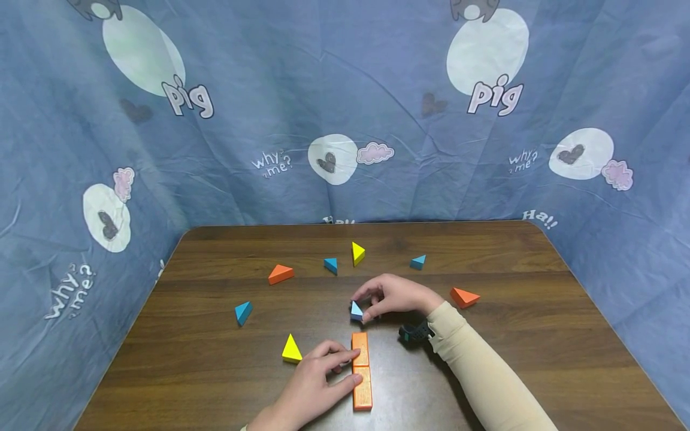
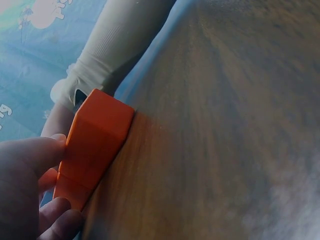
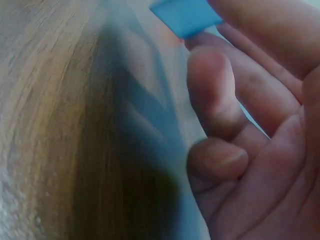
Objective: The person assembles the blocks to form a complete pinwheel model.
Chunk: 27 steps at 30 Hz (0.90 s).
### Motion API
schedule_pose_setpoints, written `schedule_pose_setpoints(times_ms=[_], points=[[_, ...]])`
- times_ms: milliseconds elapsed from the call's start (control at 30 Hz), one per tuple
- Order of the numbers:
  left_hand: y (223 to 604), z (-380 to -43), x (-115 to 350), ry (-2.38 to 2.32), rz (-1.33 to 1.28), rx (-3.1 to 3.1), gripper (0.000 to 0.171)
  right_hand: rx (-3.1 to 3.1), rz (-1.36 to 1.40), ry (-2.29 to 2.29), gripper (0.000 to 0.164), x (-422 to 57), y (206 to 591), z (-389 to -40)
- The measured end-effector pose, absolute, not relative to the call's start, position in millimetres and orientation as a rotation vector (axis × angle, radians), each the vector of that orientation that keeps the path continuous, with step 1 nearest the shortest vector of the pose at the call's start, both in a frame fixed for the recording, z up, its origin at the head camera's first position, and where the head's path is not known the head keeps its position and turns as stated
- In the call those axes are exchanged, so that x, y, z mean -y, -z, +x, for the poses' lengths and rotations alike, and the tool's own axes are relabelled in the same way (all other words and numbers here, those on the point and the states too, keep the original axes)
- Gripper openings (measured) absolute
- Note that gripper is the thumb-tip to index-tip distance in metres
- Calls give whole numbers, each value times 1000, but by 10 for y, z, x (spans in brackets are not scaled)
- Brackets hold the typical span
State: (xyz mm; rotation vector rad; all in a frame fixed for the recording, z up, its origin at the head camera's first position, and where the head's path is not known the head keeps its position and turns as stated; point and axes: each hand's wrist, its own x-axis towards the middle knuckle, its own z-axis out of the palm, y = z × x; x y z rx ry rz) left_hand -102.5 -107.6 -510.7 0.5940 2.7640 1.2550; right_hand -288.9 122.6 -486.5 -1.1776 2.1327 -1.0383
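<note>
Two orange blocks, near block (image 1: 363,395) and far block (image 1: 361,342), laid end to end on the table (image 1: 215,383), meeting at a seam.

Left hand (image 1: 318,377): fingers loosely spread, thumb on the near block, forefinger on the far one, neither wrapped round; presumably a light touch to steady the pair in line.

Right hand (image 1: 396,294): thumb and fingertips pinching one blue triangular block (image 1: 356,312), just beyond the far end of the pair. Fingertip hold probably suits fine turning of so small a piece. Contact with the table: cannot tell.

Seven loose triangular pieces: yellow wedge (image 1: 291,349) beside the left hand; second yellow wedge (image 1: 358,254) at the back; three blue wedges (image 1: 243,313), left, back middle and back right; two orange wedges (image 1: 464,297), right and back left. Arranged in a rough arc, likely for separate, easy reach.

Surface: dark wood grain, rounded far corners, sheen beside the pair.

Room: blue curtain (image 1: 377,72) behind and at both sides, printed "pig", "why me?", hearts, clouds.
</note>
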Motion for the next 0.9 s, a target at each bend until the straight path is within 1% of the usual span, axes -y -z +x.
schedule_pose_setpoints(times_ms=[500,900], points=[[5118,-1032,1073,-1248,585,-2766,45,-2000,-1177,1015,38,-1192,4909,-2846],[5137,-1027,1074,-1285,624,-2793,44,-1937,-1198,975,40,-1152,4921,-2841]])
